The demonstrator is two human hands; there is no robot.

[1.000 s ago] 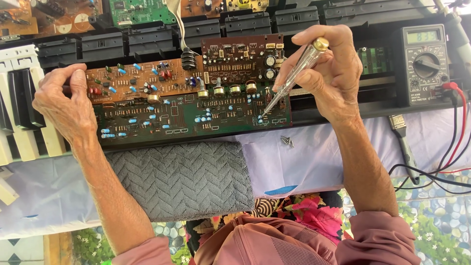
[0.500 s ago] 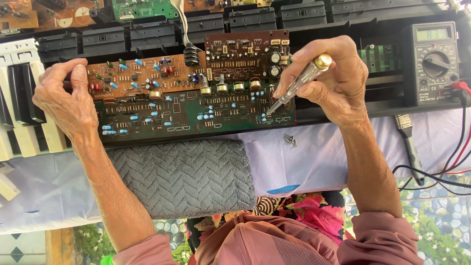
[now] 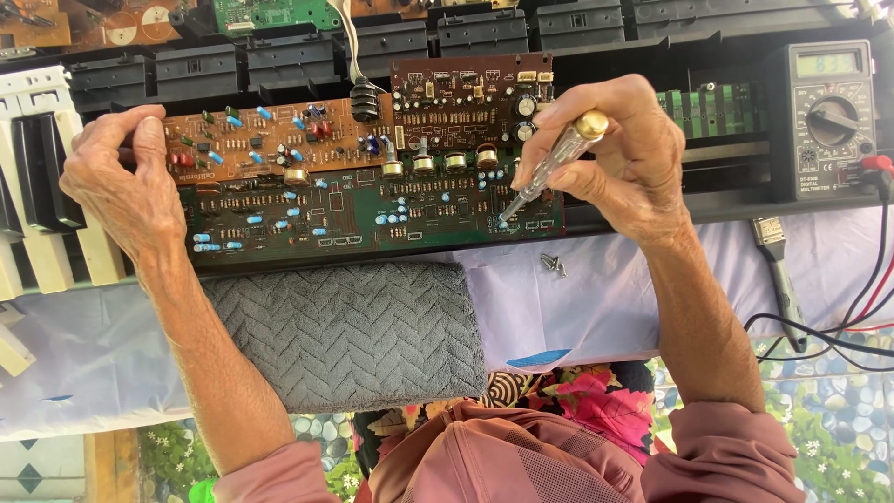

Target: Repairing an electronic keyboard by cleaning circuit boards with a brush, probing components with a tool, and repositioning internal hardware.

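Note:
A long circuit board (image 3: 363, 200), part green and part brown, lies across an opened black keyboard chassis (image 3: 596, 42). My left hand (image 3: 126, 186) grips the board's left end, fingers curled over its edge. My right hand (image 3: 619, 158) holds a clear-handled screwdriver (image 3: 549, 168) with a brass cap, its tip down on the board's lower right corner. Small blue and red parts and several round knobs dot the board.
A grey herringbone towel (image 3: 349, 331) lies in front of the board on a pale cloth (image 3: 596, 307). Loose screws (image 3: 552, 265) sit on the cloth. A multimeter (image 3: 824, 116) with red and black leads stands at right, another tool (image 3: 778, 279) below it. White piano keys (image 3: 42, 233) at left.
The view has shifted slightly; my right hand and the screwdriver have edged a little, with the tip staying at the board's lower right corner. My left hand keeps its grip.

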